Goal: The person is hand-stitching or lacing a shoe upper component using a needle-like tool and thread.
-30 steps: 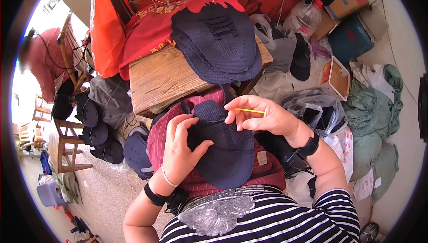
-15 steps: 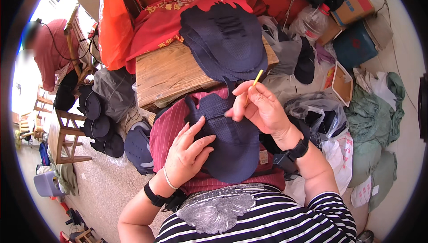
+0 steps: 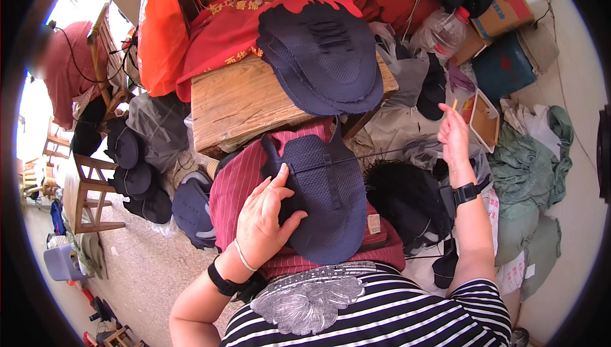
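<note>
A navy mesh fabric piece, rounded at its near end, lies across my lap on striped maroon cloth. My left hand rests on its left side, index finger and thumb apart and touching the fabric. Out to the right, my right hand is raised with its fingers closed round a thin yellow stick-like tool; its lower part is hidden. A dark cord runs taut from the fabric toward that hand. Dark strips cross the middle of the piece.
Similar navy pieces are stacked on a wooden stool ahead. A bundle of black cords lies right of my lap. Dark fabric items and a small wooden stool are at the left. Green cloth lies far right.
My right hand has moved right, away from the fabric, still with the yellow tool. The cord now stretches out behind it. My left hand stays on the piece.
</note>
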